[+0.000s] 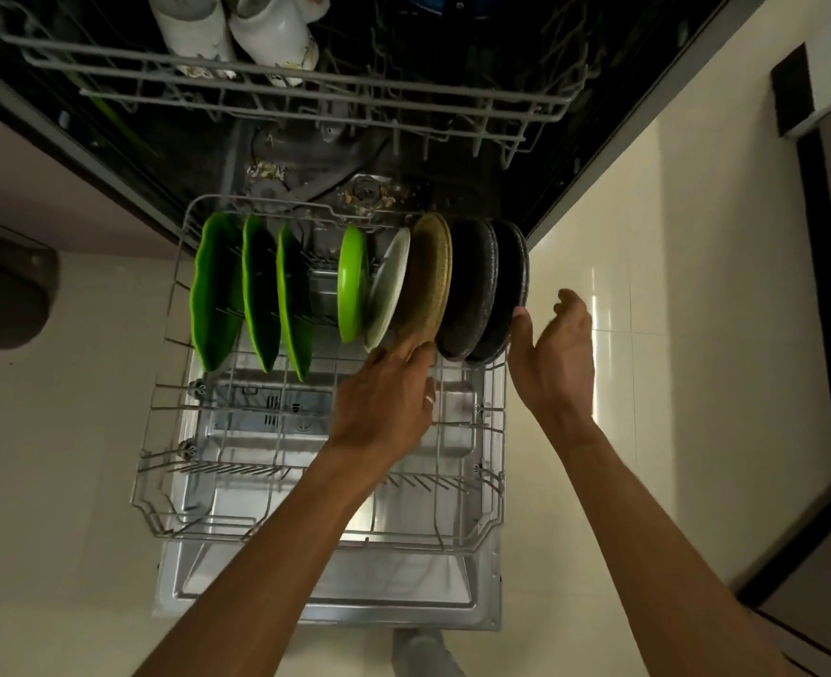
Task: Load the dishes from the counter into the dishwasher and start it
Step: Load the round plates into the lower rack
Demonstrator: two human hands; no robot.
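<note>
Well, from the head view, the loading is looking well underway: the lower rack (169, 432) is sitting pulled out over the open dishwasher door (325, 593), and its far row is filling with plates on edge. Three green leaf-shaped plates (252, 293) are standing on the left, then a small green plate (352, 283), a white plate (389, 288), a tan plate (430, 276) and two dark plates (489, 290) crowding the right end. White cups (237, 26) are sitting in the upper rack (306, 85). The near half of the lower rack is lying bare, and the bench is out of frame, so what is left to load cannot be told; starting the machine looks not yet done.

Now the grip: the left hand (384, 398) is pinching the lower edge of the tan plate, fingers curled around it. The right hand (555, 349) is hanging loose and spread, its thumb just touching the rim of the outermost dark plate, grasping nothing.
</note>
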